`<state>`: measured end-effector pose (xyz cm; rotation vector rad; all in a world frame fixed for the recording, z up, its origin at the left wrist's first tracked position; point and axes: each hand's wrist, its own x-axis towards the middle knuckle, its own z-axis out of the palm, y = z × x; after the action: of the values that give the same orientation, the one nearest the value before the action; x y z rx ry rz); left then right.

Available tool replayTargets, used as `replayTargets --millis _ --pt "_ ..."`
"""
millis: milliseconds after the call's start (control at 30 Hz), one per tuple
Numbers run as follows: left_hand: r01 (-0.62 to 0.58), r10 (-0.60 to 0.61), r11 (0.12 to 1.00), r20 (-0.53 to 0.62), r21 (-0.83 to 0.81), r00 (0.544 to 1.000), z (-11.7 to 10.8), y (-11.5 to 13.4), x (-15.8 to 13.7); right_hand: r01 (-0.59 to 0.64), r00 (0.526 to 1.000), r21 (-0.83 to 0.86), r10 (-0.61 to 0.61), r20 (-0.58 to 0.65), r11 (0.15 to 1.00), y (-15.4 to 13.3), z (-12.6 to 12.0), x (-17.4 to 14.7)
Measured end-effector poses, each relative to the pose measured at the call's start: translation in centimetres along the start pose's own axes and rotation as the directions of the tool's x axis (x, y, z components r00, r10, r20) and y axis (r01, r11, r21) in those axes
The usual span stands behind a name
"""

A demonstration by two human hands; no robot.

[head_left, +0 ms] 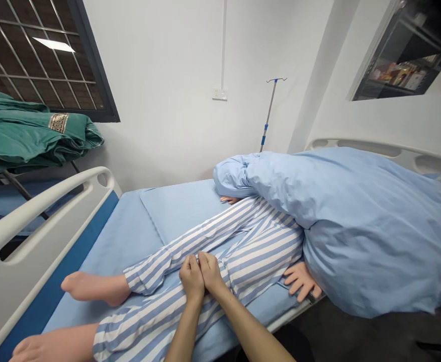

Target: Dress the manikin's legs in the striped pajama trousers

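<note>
My left hand and my right hand are side by side over the middle of the bed, touching each other. Both are closed into loose fists, and no object shows in them. Below them are the blue-and-white striped trousers of a manikin lying on its back, close to the knee of the nearer leg. The trouser cloth is not bunched around my fingers. Bare manikin feet point to the left. A manikin hand lies palm-down at the near bed edge. A light blue quilt hides the upper body.
The bed has a pale footboard at left and a headboard at right. Green folded cloth is piled at far left. An IV pole stands behind, near a wall socket. The quilt overhangs the near side.
</note>
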<state>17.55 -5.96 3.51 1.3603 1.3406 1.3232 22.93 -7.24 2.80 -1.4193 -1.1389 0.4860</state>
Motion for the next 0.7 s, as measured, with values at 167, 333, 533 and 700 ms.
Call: replayTargets --millis 167,333,533,700 --pt "-0.011 0.011 1.0 0.02 -0.024 1.0 -0.4 -0.3 0.0 0.042 0.999 -0.131 -0.037 0.039 0.99 -0.4 -0.3 -0.1" --pt "-0.054 0.054 0.998 0.028 -0.024 0.998 -0.1 -0.7 -0.4 0.18 0.976 -0.327 -0.128 0.174 0.928 -0.8 -1.4 -0.1" --pt "-0.055 0.053 0.998 0.048 0.032 0.997 0.0 -0.8 -0.6 0.092 0.991 -0.278 -0.06 0.122 0.956 -0.4 -1.5 -0.1" --pt "-0.054 0.048 0.995 0.074 0.081 0.996 0.2 -0.4 -0.6 0.029 0.997 -0.144 -0.019 0.069 0.989 -0.1 -1.6 0.0"
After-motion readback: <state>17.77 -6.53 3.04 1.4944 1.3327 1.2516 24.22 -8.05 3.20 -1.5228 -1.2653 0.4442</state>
